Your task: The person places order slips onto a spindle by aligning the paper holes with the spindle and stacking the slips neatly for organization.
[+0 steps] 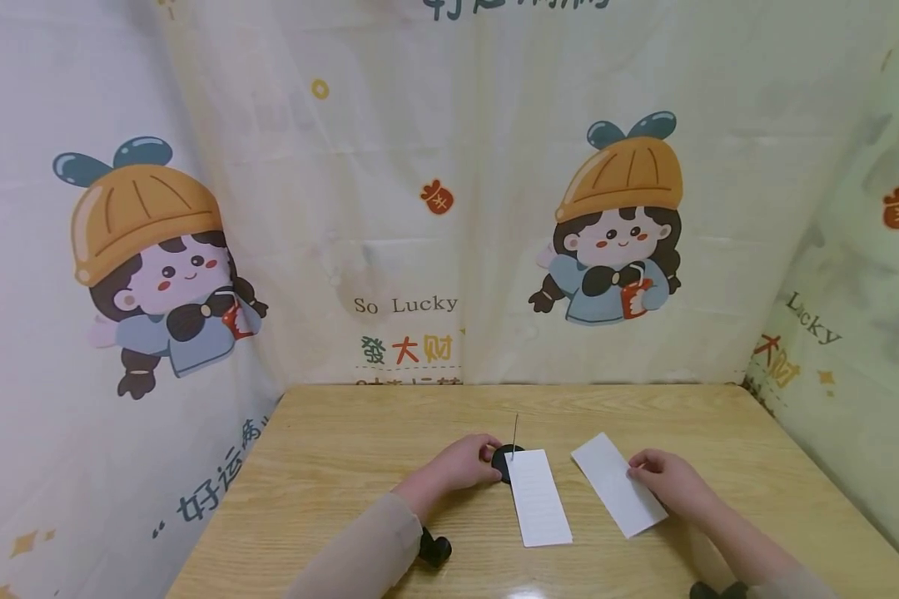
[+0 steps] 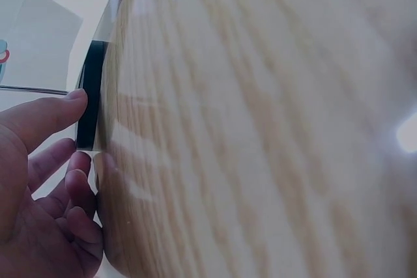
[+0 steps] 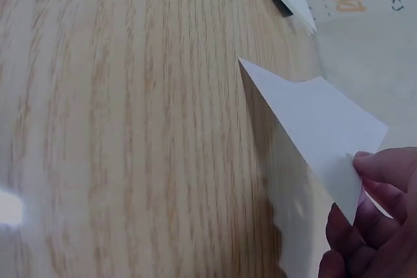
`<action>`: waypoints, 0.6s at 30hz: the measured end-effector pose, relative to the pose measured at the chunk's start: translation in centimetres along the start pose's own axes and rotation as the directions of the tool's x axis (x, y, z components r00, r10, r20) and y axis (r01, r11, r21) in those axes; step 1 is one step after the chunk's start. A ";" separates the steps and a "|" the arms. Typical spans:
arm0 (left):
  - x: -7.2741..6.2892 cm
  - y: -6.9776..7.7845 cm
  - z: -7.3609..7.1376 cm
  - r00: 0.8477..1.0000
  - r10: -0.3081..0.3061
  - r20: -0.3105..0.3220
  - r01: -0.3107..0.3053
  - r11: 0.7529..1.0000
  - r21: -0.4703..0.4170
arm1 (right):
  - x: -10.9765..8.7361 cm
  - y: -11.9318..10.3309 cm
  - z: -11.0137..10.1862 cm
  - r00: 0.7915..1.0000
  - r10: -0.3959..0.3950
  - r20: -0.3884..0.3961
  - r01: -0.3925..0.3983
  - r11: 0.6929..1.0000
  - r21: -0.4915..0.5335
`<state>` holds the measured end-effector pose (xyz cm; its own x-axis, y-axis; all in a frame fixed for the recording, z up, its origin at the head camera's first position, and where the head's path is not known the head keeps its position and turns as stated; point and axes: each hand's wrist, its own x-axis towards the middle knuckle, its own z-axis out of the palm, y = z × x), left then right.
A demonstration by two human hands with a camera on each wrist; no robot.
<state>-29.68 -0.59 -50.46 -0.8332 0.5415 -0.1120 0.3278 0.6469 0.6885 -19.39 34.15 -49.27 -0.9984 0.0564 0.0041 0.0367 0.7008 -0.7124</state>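
My left hand grips the edge of a black round base, from which a thin upright metal spike rises: a paper spike. In the left wrist view the thumb lies on top of the base, with the fingers curled at its side. Impaled near one corner on the spike, white paper slips cover part of the base and stretch toward me. Off to the right, my right hand pinches a single white slip by its edge. That slip is held raised and bent above the table in the right wrist view.
Both hands work over a wooden table with a glossy surface. Cream printed curtains with cartoon figures enclose it at the back and both sides. Black wrist-camera mounts sit on the wrists.
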 end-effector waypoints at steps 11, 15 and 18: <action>0.1 0.1 -0.1 1.000 -0.001 -0.009 0.001 1.000 0.006 | 0.2 -0.6 -0.4 0.999 0.020 0.026 -0.022 0.997 0.080; 0.2 0.1 -0.1 1.000 0.001 -0.011 -0.001 1.000 0.008 | 0.3 -0.7 -0.5 0.999 0.031 0.041 -0.036 0.993 0.111; 0.2 0.0 -0.1 1.000 -0.001 -0.009 0.001 1.000 0.001 | 0.3 -1.0 -0.5 0.998 0.033 0.048 -0.040 0.989 0.141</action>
<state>-29.84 -0.49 -50.41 -0.8375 0.5361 -0.1057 0.3279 0.6478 0.6876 -19.72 33.82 -48.14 -0.9976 0.0453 -0.0533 0.0698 0.5908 -0.8038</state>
